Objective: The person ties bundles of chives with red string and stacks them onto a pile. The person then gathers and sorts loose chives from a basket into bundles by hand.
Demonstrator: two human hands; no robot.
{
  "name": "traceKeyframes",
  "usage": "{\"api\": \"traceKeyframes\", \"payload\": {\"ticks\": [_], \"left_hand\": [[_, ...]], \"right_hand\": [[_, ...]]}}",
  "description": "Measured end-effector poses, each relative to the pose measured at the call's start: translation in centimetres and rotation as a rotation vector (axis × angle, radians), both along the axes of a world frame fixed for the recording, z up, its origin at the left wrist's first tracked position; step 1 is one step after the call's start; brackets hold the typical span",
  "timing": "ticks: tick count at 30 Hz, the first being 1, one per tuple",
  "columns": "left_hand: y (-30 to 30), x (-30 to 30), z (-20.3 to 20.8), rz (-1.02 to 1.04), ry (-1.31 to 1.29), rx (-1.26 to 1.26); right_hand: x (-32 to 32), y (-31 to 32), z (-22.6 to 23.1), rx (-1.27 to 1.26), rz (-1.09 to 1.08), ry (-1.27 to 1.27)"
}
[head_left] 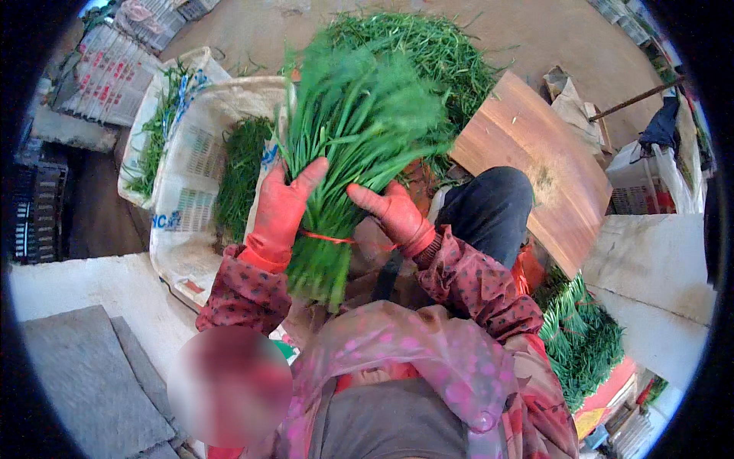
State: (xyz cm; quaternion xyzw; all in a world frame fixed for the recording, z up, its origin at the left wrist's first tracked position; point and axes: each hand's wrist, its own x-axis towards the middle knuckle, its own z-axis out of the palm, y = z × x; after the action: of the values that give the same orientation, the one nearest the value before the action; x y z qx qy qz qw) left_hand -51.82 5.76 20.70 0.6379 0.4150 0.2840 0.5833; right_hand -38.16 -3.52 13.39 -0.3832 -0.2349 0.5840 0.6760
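Observation:
A thick bunch of green chives stands between my hands, its leaf tips fanned away from me and blurred. A thin red tie crosses the bunch below my hands, and the cut stems point back at me. Wrapped round its left side is my left hand, gloved in red with the thumb lying on the leaves. My right hand, in a similar red glove, closes on the right side, thumb in front. Most of the fingers are hidden behind the bunch.
A white plastic crate holding loose greens is at the left. Beyond the bunch lies a heap of cut leaves. A wooden board slants beside my right knee. Several tied bunches are stacked at the lower right.

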Motion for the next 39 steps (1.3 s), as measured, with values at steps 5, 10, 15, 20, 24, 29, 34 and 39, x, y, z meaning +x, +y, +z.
{"api": "traceKeyframes", "payload": {"ticks": [5, 10, 15, 20, 24, 29, 34, 39], "left_hand": [[-0.1, 2.9, 2.5, -0.130, -0.189, 0.077], [-0.9, 4.7, -4.1, -0.230, -0.595, -0.564], [-3.4, 7.1, -5.3, -0.188, -0.623, -0.770], [-3.9, 8.9, -5.3, -0.145, -0.621, -0.746], [-3.7, 10.3, -5.6, -0.067, -0.545, -0.568], [-4.1, 11.9, -5.7, 0.068, -0.515, -0.456], [-4.4, 11.5, -7.0, 0.128, -0.401, -0.394], [-4.3, 10.7, -7.5, -0.017, -0.668, -0.746]], "right_hand": [[5.4, 0.4, 3.2, 0.037, -0.115, -0.136], [7.2, -2.0, 3.4, -0.077, -0.075, -0.156], [10.2, -4.2, 1.4, -0.074, -0.015, -0.406], [15.9, -8.1, 0.9, -0.454, -0.612, -0.911], [10.8, -10.4, 3.3, -0.326, -0.512, -0.888], [4.8, -8.6, 4.1, -0.248, -0.461, -1.366], [4.6, -7.7, 1.0, -0.238, -0.369, -1.067], [2.8, -11.8, 4.6, 0.050, 0.529, -0.783]]}}
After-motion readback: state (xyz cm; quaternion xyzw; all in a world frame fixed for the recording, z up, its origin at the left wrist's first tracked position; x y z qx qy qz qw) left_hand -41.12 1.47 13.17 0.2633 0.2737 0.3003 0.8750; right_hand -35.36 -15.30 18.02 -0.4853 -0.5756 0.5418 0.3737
